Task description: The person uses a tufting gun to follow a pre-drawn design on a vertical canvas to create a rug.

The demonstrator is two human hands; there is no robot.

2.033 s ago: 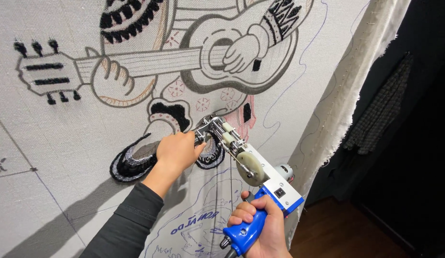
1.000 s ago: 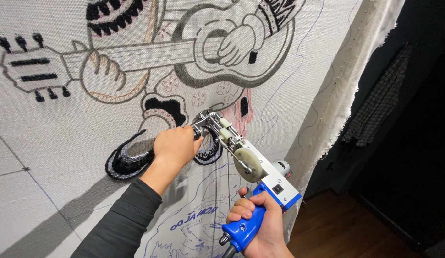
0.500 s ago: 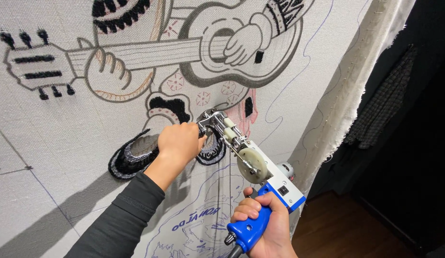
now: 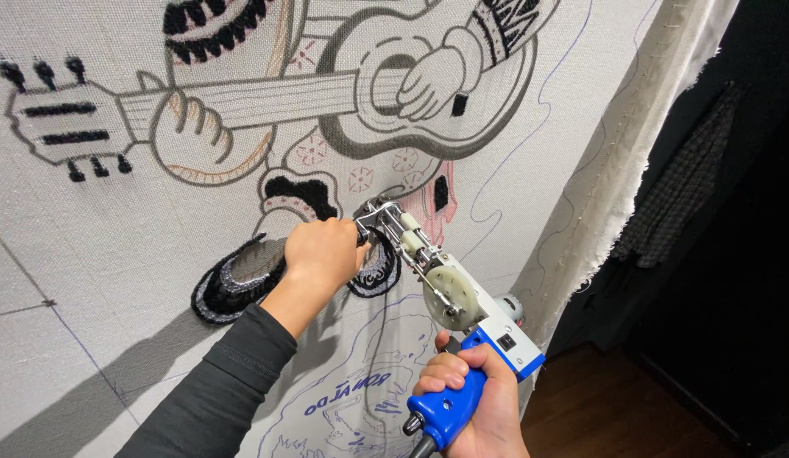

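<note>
**Tufting gun pressed to cloth, both hands on it**

Far left: white backing cloth (image 4: pixel 106 280) stretched upright, w/ drawn outlines of a guitar-playing figure. Guitar headstock (image 4: pixel 59 127) drawn at upper left, pegs filled in black yarn. Lower down, a dark tufted oval patch (image 4: pixel 237 284), black rim w/ grey centre, sits just left of the left hand.

Left hand (image 4: pixel 322 254), sleeve in dark grey, closed in a fist around the gun's front handle, right at the cloth. Knuckles face the camera; the handle itself is mostly hidden under the fingers.

Tufting gun (image 4: pixel 449 297): long axis runs diagonally, nose up-left at the cloth, grip down-right toward the person. Nose end touches the cloth approx. centre of frame, just beside a second black tufted ring (image 4: pixel 381 271) partly hidden behind the gun. Looks: bare metal frame and rods at the front, a cream-coloured round gear wheel mid-body, white housing w/ a small black switch behind it, blue trim and blue pistol grip at the rear.

Right hand (image 4: pixel 475 403), bottom centre-right, wrapped tight round the blue grip, fingers curled, thumb over the top. Cable end shows below the grip.

Right: frayed cloth edge (image 4: pixel 632 144) runs down the frame; beyond it dark room, a checked garment (image 4: pixel 687 182) hanging, wood floor (image 4: pixel 598 416) below.
</note>
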